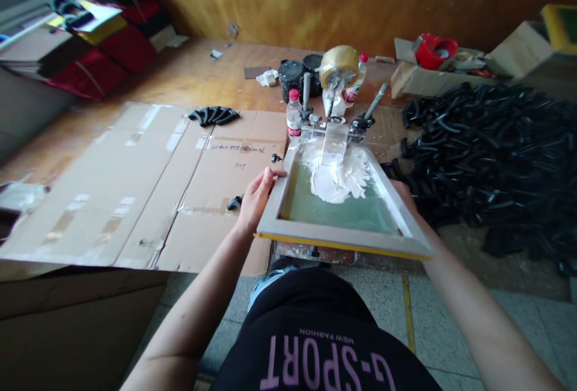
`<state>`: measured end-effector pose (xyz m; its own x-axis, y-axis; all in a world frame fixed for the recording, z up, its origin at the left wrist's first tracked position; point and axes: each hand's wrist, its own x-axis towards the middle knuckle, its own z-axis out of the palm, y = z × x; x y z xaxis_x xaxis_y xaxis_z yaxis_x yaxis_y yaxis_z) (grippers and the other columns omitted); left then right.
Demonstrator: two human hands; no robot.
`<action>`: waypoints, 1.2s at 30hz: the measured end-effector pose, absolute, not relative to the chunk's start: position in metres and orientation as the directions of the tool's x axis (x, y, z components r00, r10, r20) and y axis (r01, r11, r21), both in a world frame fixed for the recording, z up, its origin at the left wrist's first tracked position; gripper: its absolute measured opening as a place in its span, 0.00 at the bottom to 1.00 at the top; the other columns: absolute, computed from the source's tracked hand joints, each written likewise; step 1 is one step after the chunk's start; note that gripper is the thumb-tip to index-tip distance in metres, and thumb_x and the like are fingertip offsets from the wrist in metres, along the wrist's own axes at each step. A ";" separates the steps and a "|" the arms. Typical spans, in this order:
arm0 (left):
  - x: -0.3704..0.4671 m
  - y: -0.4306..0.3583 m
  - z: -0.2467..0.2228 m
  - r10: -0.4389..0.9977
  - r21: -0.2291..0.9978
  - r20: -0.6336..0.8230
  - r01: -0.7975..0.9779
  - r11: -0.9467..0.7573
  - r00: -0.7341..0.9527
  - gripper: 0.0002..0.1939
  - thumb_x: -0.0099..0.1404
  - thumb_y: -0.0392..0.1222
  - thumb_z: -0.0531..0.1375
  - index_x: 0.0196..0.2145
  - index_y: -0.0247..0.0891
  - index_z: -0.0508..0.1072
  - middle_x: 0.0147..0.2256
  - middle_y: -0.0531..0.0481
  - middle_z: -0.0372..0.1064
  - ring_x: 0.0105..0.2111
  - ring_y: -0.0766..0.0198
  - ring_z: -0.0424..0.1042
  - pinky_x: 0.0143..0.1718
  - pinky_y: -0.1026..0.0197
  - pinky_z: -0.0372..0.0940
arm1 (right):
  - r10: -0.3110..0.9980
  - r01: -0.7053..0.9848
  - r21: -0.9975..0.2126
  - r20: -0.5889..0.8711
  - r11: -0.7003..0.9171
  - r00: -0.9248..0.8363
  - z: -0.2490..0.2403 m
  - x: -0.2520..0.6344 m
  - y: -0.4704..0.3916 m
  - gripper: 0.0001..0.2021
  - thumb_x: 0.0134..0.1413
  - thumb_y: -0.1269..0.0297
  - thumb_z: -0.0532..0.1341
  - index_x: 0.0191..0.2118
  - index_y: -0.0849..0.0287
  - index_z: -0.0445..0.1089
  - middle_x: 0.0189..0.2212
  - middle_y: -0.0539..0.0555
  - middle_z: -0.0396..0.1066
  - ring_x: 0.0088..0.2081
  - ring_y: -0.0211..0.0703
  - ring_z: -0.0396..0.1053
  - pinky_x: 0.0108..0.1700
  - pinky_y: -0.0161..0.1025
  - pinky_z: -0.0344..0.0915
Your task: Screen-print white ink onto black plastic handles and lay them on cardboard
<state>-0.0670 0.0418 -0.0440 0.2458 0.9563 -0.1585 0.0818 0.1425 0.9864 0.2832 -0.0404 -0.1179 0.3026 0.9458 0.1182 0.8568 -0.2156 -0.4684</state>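
A screen printing frame (pixel 345 239) with pale grey edges and green mesh is in front of me, with its near side raised and tilted. White ink (pixel 356 181) is spread thickly over the far part of the mesh, around a flat scraper (pixel 336 139). At the frame's left edge is my left hand (pixel 258 196), closed with its fingers against the edge. My right hand (pixel 404 194) is at the right edge, its fingers mostly hidden behind the frame. A small black curved piece (pixel 235 202) lies beside my left hand on the cardboard.
Flattened cardboard (pixel 135 181) covers the table's left, bearing a row of black curved pieces (pixel 214 116). A large heap of them (pixel 491 145) lies at right. Behind the frame are a metal clamp (pixel 363 121), a bottle (pixel 294 116), black tubs (pixel 291 75) and a tape roll (pixel 339 66).
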 end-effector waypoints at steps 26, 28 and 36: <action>-0.079 0.025 -0.157 0.910 0.894 -0.373 0.333 0.300 0.181 0.35 0.60 0.58 0.60 0.61 0.41 0.64 0.33 0.49 0.74 0.27 0.65 0.69 0.27 0.65 0.62 | 0.907 0.865 -0.281 0.199 0.416 -0.372 -0.110 0.181 -0.033 0.14 0.55 0.77 0.55 0.42 0.58 0.74 0.41 0.56 0.75 0.42 0.45 0.70 0.42 0.38 0.64; -0.079 0.025 -0.156 0.909 0.895 -0.377 0.322 0.309 0.177 0.34 0.60 0.58 0.60 0.60 0.42 0.64 0.33 0.49 0.74 0.27 0.65 0.69 0.27 0.65 0.62 | 0.881 0.832 -0.291 0.193 0.472 -0.432 -0.116 0.179 -0.041 0.14 0.55 0.77 0.55 0.44 0.58 0.73 0.42 0.55 0.75 0.43 0.45 0.71 0.42 0.38 0.65; -0.081 0.025 -0.110 0.906 0.928 -0.353 0.213 0.307 0.232 0.36 0.58 0.58 0.63 0.61 0.42 0.63 0.28 0.53 0.72 0.25 0.67 0.67 0.24 0.67 0.60 | 0.969 0.902 -0.400 0.239 0.161 -0.067 -0.067 0.199 0.037 0.24 0.57 0.60 0.64 0.60 0.50 0.65 0.47 0.53 0.74 0.43 0.48 0.72 0.45 0.43 0.68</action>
